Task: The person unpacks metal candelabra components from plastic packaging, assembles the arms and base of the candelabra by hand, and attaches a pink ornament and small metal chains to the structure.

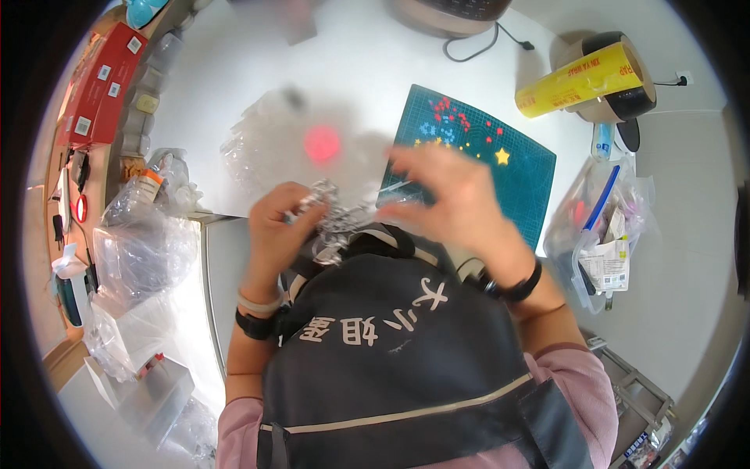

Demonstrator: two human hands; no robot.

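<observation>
Left hand has its grip closed on a crinkled silvery foil bundle; right hand, fingers spread and empty, hovers just right of it above the white worktop.

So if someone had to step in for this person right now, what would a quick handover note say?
Left hand: closed on a crinkly clear plastic bundle, held above the apron.
Right hand: open, fingers spread, blurred, just right of the bundle; no grip visible.
Nearby: loose clear bags on the white table, and a green cutting mat with small coloured pieces on it.
Done: bundle is in hand.
Left: cannot tell; the bundle's contents are unclear.
</observation>
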